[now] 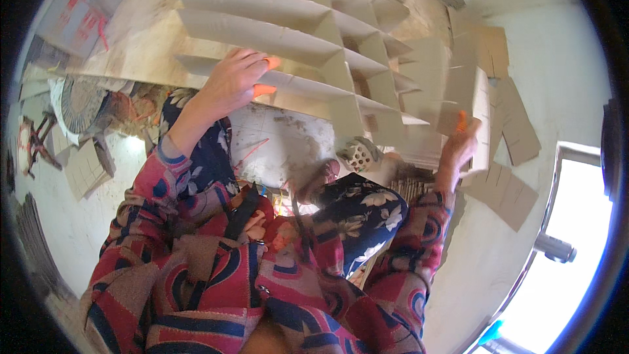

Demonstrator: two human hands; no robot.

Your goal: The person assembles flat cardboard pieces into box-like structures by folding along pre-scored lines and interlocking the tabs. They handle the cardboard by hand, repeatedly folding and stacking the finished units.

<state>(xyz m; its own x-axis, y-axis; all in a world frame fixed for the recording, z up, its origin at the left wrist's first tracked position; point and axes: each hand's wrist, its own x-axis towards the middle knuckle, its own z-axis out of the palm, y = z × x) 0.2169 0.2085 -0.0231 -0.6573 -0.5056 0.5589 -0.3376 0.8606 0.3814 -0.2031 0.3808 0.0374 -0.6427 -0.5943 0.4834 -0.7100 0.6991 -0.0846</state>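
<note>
A grid of interlocked cardboard dividers [288, 34] stands on the table in front of me, its strips crossing to form open cells. My left hand [234, 82] grips the nearest long cardboard strip [308, 85], with orange-covered fingertips on either side of its upper edge. At the right end of the table, my right hand [458, 151] is beside a stack of cardboard strips [483, 115]. An orange cover shows on one of its fingers. Motion blurs this hand, and whether it holds a strip is unclear.
Slotted cardboard sheets [517, 121] lie on the floor at the right. A round fan-like object [82, 105] and a small stool [40, 141] are at the left. Printed boxes [75, 19] stand at the far left. A perforated block [359, 155] sits below the table edge.
</note>
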